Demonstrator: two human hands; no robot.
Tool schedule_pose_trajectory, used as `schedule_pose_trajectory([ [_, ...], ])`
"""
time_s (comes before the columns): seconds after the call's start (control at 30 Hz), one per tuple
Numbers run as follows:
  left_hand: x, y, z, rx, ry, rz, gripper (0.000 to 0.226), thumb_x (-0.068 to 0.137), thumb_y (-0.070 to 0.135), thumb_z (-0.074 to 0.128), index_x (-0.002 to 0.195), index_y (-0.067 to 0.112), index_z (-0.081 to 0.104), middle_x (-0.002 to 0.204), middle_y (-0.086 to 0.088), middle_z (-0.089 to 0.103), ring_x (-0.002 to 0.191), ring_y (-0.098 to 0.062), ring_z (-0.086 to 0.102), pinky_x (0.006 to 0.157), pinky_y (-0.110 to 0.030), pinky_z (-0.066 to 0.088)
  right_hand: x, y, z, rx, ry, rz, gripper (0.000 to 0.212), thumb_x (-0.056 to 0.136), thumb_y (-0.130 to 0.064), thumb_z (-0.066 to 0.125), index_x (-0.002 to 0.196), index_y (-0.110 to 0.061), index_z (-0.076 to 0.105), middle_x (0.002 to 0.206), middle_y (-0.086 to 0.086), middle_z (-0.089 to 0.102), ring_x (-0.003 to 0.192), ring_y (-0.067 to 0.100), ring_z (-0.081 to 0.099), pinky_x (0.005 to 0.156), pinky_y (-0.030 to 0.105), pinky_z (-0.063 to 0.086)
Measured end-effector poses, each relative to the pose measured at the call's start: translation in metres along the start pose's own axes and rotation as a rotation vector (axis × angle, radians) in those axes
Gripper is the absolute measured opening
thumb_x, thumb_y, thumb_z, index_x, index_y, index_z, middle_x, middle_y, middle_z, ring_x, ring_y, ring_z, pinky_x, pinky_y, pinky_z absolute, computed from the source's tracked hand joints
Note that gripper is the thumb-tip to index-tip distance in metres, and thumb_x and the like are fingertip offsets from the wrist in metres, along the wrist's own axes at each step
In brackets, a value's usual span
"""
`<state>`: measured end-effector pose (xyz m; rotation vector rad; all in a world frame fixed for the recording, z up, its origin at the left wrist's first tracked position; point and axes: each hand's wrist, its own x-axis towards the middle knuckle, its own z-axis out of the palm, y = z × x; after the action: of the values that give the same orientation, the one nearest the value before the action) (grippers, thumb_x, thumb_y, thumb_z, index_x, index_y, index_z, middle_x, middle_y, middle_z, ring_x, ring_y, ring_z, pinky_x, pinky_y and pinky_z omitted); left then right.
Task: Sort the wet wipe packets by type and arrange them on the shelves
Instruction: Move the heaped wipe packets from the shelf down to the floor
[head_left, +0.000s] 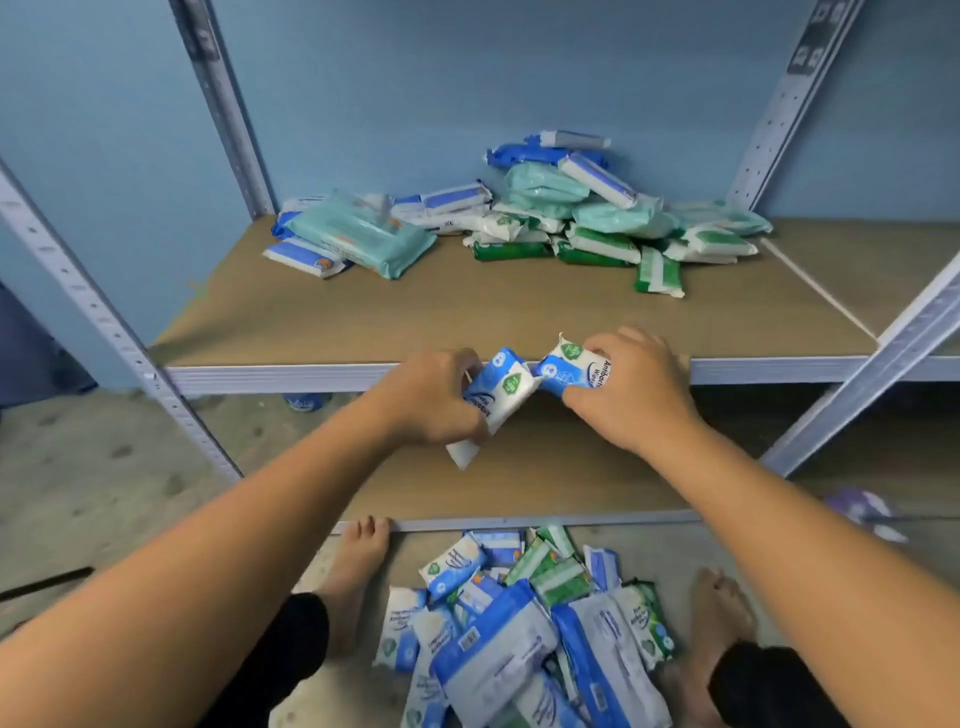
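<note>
Over the shelf (519, 317), your left hand (436, 397) grips one packet (501, 395), your right hand (628, 392) a second packet (566, 366), seemingly alike; lay both flush.

A plain blue wall (415, 78) stood at the back. Below it lay a grey concrete floor (104, 467), mottled with darker spots and scuffs. Near the floor's far edge, close to the foot of the wall, sat a small blue rounded object (306, 401) with pale lettering too blurred to read. At the floor's left edge a thin dark strip (47, 583) lay flat at a slight angle. Further back on that side was a dark blue shape (31, 353), only partly in view. Towards the right edge lay a blurred purple and white item (862, 512).
</note>
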<state>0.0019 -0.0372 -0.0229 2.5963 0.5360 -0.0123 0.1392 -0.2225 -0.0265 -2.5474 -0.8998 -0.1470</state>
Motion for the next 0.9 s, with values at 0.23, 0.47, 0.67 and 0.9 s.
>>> schedule_pose_trajectory([
  [0.23,-0.046,-0.031,0.173,0.039,-0.315,-0.248,0.048,0.068,0.041,0.078,0.106,0.019,0.057,0.100,-0.002,0.064,0.089,-0.023,0.061,0.071,-0.031,0.048,-0.126,0.065,0.103,0.147,-0.350,0.447,0.030,0.064,-0.041,0.069,0.090,-0.028,0.061,0.097,-0.005,0.061,0.087,0.023,0.060,0.081,0.035,0.052],
  [0.47,-0.082,-0.093,0.284,-0.039,-0.392,-0.571,0.060,0.078,0.036,0.065,0.130,0.011,0.050,0.133,-0.012,0.047,0.117,-0.030,0.059,0.097,-0.037,0.050,-0.189,0.104,0.179,0.037,-0.698,0.535,0.076,0.081,-0.039,0.067,0.150,-0.021,0.038,0.135,0.003,0.059,0.113,0.026,0.062,0.086,0.034,0.054],
  [0.67,-0.071,-0.119,0.309,-0.080,-0.382,-0.640,0.079,0.079,0.038,0.070,0.146,0.013,0.036,0.134,-0.012,0.044,0.123,-0.032,0.054,0.097,-0.039,0.050,-0.204,0.111,0.214,0.048,-0.774,0.576,0.080,0.088,-0.041,0.066,0.154,-0.021,0.025,0.136,0.008,0.058,0.119,0.030,0.059,0.089,0.039,0.054],
  [0.9,-0.072,-0.131,0.325,0.043,-0.367,-0.531,0.065,0.086,0.029,0.065,0.146,0.028,0.040,0.136,-0.005,0.043,0.119,-0.030,0.054,0.090,-0.041,0.052,-0.223,0.112,0.240,0.075,-0.702,0.663,0.063,0.086,-0.041,0.069,0.133,-0.024,0.030,0.100,0.007,0.065,0.084,0.030,0.061,0.065,0.036,0.049],
])
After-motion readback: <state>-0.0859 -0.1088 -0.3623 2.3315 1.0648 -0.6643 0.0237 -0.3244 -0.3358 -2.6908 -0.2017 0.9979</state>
